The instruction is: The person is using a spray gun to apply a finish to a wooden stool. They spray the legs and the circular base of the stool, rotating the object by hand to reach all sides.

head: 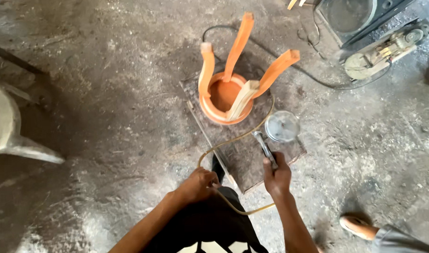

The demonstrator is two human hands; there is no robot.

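Two hands work over a dark board (252,159) on the floor. The right hand (276,175) is closed around a spray gun (266,149) with a metal cup (282,125); its long axis points toward the upturned orange stool (226,93) at the board's far corner. The left hand (200,183) grips the hose (233,140), probably keeping slack clear; steady, even passes serve best.

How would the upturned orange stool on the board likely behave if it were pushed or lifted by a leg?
The stool looks rigid wood, so it would likely move as one stiff piece. Resting on its round seat with four legs splayed upward, it probably slides on the board rather than tips. Its finish looks glossy, so possibly wet or slippery.
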